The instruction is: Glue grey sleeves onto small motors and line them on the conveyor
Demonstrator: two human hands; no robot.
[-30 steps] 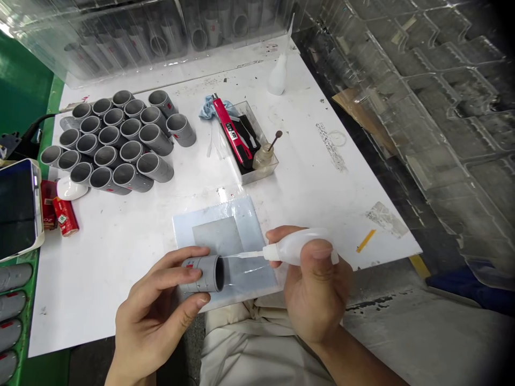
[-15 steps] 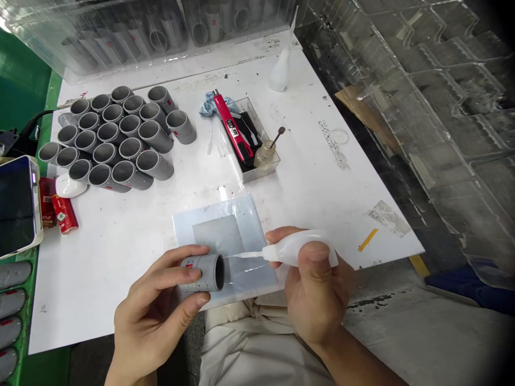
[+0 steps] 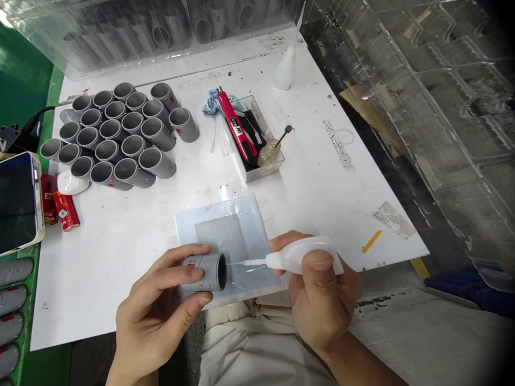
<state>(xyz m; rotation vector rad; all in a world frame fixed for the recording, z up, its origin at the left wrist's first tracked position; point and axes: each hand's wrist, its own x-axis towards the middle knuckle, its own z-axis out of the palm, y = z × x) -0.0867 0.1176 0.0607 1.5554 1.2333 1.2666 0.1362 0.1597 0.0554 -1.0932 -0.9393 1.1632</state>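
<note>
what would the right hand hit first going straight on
Probably the grey PVC pipe section in the left hand: the squeeze bottle in the right hand aims its nozzle at the pipe's open end, though depth is unclear.

White bench (image 3: 322, 182): grey pipes (image 3: 132, 134) heaped upper left, lying on sides. Red packet (image 3: 66, 211) and white object (image 3: 72, 183) just below them. Clear tray (image 3: 270, 167) upper centre, blue cloth (image 3: 213, 102) touching its corner. White bottle (image 3: 283, 69) near top edge. Pale board (image 3: 245, 214) lower centre. Yellow tape (image 3: 372, 241) near right edge.
</note>
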